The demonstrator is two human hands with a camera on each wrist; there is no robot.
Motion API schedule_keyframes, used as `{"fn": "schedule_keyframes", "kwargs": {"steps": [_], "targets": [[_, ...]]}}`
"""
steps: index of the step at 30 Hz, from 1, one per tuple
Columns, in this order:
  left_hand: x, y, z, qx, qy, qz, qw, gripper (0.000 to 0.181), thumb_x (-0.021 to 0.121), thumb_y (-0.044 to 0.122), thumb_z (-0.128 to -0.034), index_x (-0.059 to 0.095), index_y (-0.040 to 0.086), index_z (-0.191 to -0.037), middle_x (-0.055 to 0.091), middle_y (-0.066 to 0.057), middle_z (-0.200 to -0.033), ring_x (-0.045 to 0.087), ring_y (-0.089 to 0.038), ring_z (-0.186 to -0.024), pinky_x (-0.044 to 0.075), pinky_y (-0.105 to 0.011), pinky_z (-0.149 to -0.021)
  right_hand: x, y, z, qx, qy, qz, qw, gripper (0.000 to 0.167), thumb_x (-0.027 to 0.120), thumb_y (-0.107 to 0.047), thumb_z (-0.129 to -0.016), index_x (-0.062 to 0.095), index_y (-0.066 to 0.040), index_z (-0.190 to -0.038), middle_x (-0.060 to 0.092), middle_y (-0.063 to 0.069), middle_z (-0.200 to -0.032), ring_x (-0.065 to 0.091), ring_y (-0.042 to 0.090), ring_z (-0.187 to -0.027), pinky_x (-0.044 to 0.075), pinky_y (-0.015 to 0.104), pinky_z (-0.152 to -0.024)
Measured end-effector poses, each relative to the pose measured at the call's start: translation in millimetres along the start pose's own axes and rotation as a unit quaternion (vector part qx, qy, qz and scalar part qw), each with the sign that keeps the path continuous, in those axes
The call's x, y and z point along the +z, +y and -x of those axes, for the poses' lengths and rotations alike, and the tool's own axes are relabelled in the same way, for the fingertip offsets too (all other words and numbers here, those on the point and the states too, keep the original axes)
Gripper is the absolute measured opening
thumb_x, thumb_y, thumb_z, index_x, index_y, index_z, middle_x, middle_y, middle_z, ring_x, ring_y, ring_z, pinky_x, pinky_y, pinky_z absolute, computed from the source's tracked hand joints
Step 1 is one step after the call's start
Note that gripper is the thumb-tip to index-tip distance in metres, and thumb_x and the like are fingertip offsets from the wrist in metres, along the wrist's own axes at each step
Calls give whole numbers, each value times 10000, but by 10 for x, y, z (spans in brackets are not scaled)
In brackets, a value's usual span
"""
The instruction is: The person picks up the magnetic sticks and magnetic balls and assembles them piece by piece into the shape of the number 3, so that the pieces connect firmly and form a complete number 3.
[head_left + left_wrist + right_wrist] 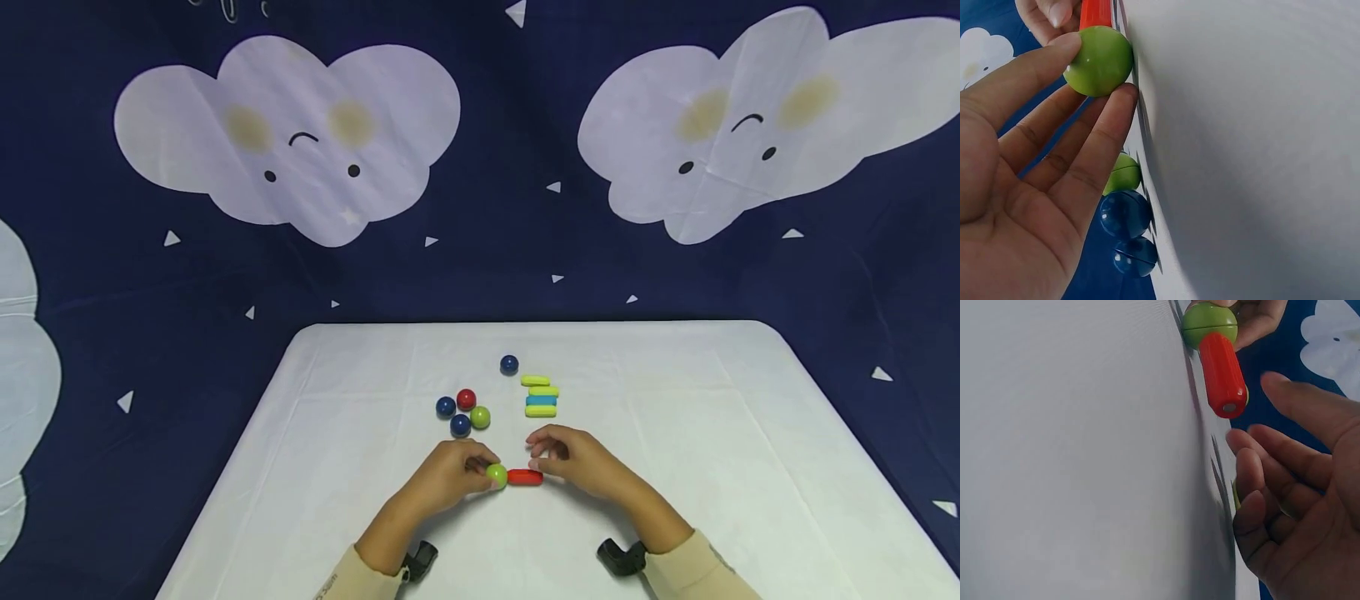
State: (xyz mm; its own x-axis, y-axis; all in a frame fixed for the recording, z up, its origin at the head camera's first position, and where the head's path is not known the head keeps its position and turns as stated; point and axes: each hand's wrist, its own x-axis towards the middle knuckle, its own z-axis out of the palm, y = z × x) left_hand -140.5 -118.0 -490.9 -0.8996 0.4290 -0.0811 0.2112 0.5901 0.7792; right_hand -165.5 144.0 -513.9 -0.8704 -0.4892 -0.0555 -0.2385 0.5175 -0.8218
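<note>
"What looms largest from where you stand?"

"That dark blue cloth [517, 267] behind, with white clouds [300, 196] on it. Then the white table [675, 375] in front."

"And the person?"

"Call the green ball [497, 477] the dial's centre, the table's far edge twelve. Beige sleeves [697, 571] reach in from eight and four o'clock. The left hand [450, 479], at nine, pinches that ball between thumb and fingertips. The right hand [581, 458], round three, holds nothing; its fingers bend loosely, with a gap between them and the thumb."

"What's that hand near?"

"The red stick [525, 477]. It points to three o'clock, one end meeting the green ball, the other just beside the right hand."

"Any more sticks?"

"Four shorter ones towards one o'clock, side by side: three yellow sticks [541, 412] and a blue stick [541, 401], third from the far end."

"And the other balls?"

"A cluster near eleven: a red ball [466, 399], two blue balls [460, 426] and a second green ball [480, 417]. One lone blue ball [509, 365] sits farther out, near twelve, apart from them."
</note>
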Motion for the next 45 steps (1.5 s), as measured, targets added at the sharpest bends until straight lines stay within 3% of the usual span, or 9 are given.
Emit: {"fn": "schedule_keyframes", "kwargs": {"steps": [7, 14, 25, 33, 45], "targets": [[-15, 3, 2, -61, -59, 69, 9999, 227, 834, 135, -813, 764, 115, -1028, 726, 29, -911, 633, -44, -799, 525, -211, -718, 5, -90, -118, 64, 452, -113, 9989, 405, 761, -319, -906, 662, -143, -1258, 691, -45, -1067, 564, 85, -810, 484, 213, -703], [-43, -4, 1, 55, -101, 76, 9999, 215, 825, 130, -817, 763, 114, -1023, 723, 33, -910, 636, -35, -805, 527, -207, -726, 37, -202, -313, -98, 717, -36, 9974, 389, 765, -302, -905, 677, -132, -1244, 691, 10, -1107, 574, 91, -870, 495, 226, -774], [-61, -16, -11, 31, -204, 188, 9996, 212, 826, 122, -814, 765, 124, -1017, 705, 32, -888, 626, -49, -798, 517, -208, -720, 99, -293, -540, -242, 614, -50, 9978, 371, 771, -229, -901, 680, -93, -1234, 686, 46, -1149, 603, 99, -873, 511, 214, -774], [-68, 1, -12, 62, -205, 251, 9995, 207, 824, 100, -811, 764, 110, -1009, 703, 21, -884, 628, -51, -793, 518, -203, -713, 181, -246, -671, -186, 657, 73, 9976, 360, 779, -231, -895, 683, -123, -1224, 645, -2, -1012, 576, 89, -812, 488, 205, -715], [-69, -16, 8, 76, -204, 290, 9993, 205, 826, 110, -813, 763, 107, -1008, 711, 3, -893, 631, -36, -786, 522, -201, -706, 290, -306, -787, -269, 579, 158, 9978, 353, 786, -169, -884, 685, -103, -1216, 653, 22, -1081, 590, 75, -808, 501, 193, -723]]}}
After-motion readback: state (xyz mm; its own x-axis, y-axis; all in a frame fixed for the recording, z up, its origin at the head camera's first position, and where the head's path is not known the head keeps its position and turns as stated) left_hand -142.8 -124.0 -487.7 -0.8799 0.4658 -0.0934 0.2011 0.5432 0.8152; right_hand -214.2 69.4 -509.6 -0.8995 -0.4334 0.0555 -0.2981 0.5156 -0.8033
